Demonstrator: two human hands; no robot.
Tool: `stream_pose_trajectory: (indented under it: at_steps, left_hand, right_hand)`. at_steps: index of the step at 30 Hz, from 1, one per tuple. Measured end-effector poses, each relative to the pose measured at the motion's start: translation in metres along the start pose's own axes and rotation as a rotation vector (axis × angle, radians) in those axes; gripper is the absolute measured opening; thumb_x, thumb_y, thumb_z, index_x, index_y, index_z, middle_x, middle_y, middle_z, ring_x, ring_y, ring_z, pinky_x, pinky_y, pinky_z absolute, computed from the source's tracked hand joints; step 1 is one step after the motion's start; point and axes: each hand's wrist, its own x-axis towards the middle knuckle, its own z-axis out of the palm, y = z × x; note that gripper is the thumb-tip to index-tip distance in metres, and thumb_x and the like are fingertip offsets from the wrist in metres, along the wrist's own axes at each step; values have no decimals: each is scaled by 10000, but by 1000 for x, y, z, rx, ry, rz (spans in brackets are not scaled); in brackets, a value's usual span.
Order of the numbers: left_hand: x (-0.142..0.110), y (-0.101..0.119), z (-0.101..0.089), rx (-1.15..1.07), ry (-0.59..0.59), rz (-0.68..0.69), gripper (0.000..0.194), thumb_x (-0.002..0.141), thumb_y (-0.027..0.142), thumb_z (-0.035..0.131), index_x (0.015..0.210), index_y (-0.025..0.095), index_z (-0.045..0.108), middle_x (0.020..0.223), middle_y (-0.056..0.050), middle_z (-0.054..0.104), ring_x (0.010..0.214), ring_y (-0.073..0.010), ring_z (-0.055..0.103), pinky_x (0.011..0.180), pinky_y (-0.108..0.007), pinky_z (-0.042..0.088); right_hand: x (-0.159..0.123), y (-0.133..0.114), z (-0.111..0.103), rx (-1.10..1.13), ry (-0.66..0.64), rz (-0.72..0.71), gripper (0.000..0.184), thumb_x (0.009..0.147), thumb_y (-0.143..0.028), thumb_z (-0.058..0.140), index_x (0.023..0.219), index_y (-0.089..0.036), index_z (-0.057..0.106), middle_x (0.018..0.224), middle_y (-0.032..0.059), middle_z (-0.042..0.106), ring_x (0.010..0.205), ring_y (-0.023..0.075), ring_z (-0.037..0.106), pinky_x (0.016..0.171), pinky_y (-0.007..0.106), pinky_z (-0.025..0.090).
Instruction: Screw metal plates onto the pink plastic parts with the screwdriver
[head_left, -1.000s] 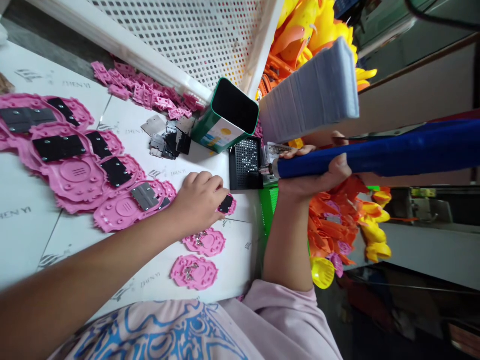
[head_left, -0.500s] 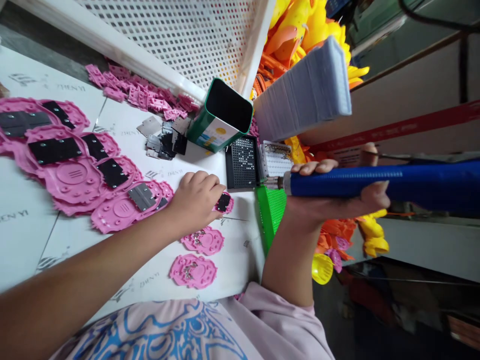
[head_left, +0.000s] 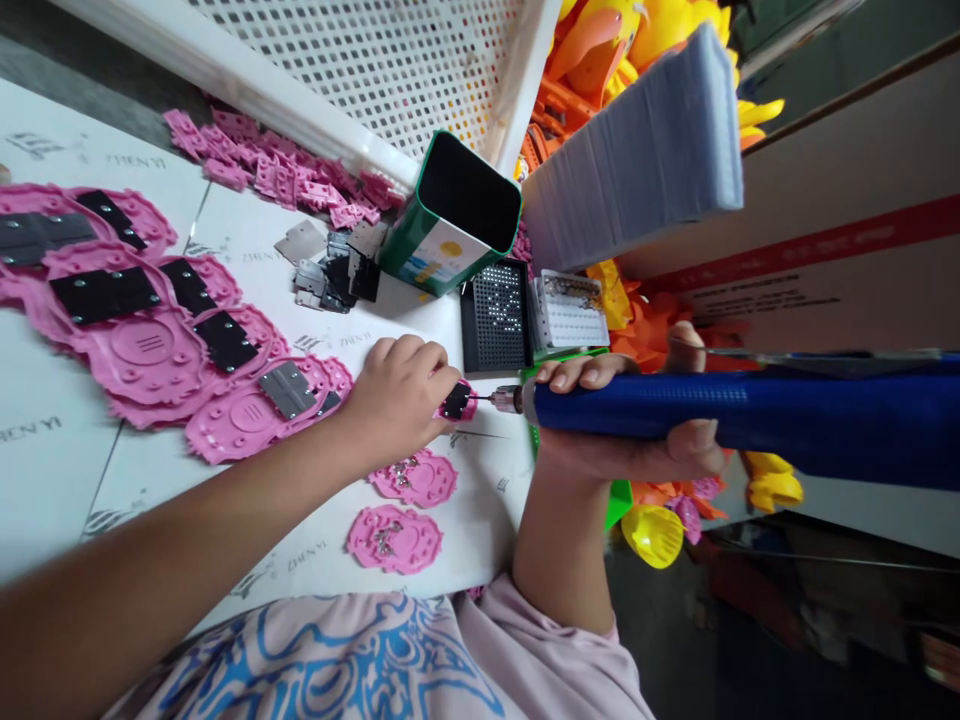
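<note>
My left hand (head_left: 401, 392) grips a pink plastic part (head_left: 470, 406) against the table, covering much of it. A small black cover plate (head_left: 455, 400) lies on that part. In my right hand (head_left: 630, 405) is a blue electric screwdriver (head_left: 615, 403), held lengthwise with the fingers round its body. Its thin bit meets the black plate, or comes very close to it. Below my left hand lie two pink parts, an upper one (head_left: 431, 478) and a lower one (head_left: 401, 540), each with small metal pieces on it.
Stacked pink parts with dark plates (head_left: 150, 345) cover the left side. Loose metal plates (head_left: 337, 270) lie beside a green tin (head_left: 420, 245). A black screw tray (head_left: 495, 350) and a white tray (head_left: 574, 325) stand near a white crate (head_left: 330, 110).
My right hand has brought the screwdriver left and down, so its bit now reaches the black plate. My left hand keeps its hold on the pink part. The view has shifted slightly.
</note>
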Motion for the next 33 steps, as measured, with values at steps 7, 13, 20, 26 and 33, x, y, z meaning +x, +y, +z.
stream_pose_trajectory:
  at_steps: [7, 13, 20, 26, 33]
  left_hand:
    - [1, 0, 1, -19, 22, 1, 366, 775, 424, 701, 1064, 202, 657, 1061, -76, 612, 989, -279, 472, 780, -383, 311]
    - [0, 4, 3, 25, 23, -17, 365, 760, 416, 716, 1046, 198, 653, 1039, -80, 599, 991, -289, 466, 770, -385, 302]
    - [-3, 7, 6, 92, 31, -12, 381, 776, 431, 694, 1034, 159, 630, 1017, -113, 550, 987, -301, 442, 772, -391, 288]
    - [-10, 15, -4, 177, -3, 37, 368, 808, 417, 667, 1052, 146, 618, 1062, -108, 556, 1022, -292, 450, 808, -390, 306]
    - [-56, 25, -54, 317, 84, -156, 461, 852, 474, 597, 1182, 155, 567, 1135, -118, 540, 1056, -293, 444, 850, -410, 348]
  right_hand:
    - [-2, 2, -2, 32, -4, 25, 349, 693, -501, 402, 890, -303, 611, 530, -46, 506, 427, 138, 500, 459, 305, 471]
    - [-6, 0, 0, -93, -138, -52, 263, 727, -482, 460, 745, -263, 605, 572, -38, 491, 452, 130, 503, 490, 306, 471]
    - [-6, 3, 3, -71, -101, -18, 283, 660, -537, 516, 685, -258, 558, 538, -55, 487, 412, 124, 488, 455, 299, 465]
    - [-14, -8, 1, 135, 100, 38, 322, 675, -433, 458, 919, -270, 590, 547, -44, 581, 432, 156, 532, 478, 329, 487]
    - [-20, -28, -10, 204, 211, 55, 424, 612, -475, 506, 961, -273, 638, 532, -32, 617, 422, 184, 520, 453, 358, 467]
